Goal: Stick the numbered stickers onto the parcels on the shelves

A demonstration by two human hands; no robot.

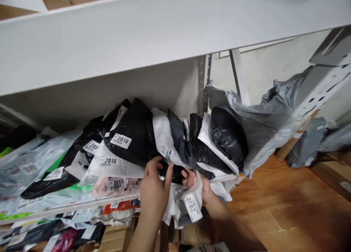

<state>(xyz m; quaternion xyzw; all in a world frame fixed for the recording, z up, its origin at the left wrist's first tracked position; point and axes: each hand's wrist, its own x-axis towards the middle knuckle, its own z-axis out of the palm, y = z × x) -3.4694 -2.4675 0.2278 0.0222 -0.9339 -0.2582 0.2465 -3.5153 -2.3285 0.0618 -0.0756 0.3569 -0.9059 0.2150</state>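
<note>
A shelf (pixel 65 208) carries a packed row of plastic mailing bags, their contents hidden by the opaque film. A black bag labelled 2018 (pixel 134 124) leans above a white bag labelled 2016 (pixel 109 168), with a pink bag labelled 2013 (pixel 127 187) beneath. The person's right hand (pixel 190 177) has its curled fingers clamped on a small white bag labelled 2030 (pixel 192 207), which hangs just in front of the shelf edge. The left hand (pixel 155 186) has its fingers apart at the row's front, beside a black bag (pixel 175 174); whether they touch it cannot be told. Cardboard boxes (pixel 115 237) sit lower down, and a large grey bag (pixel 257 131) sags at the shelf's right end.
</note>
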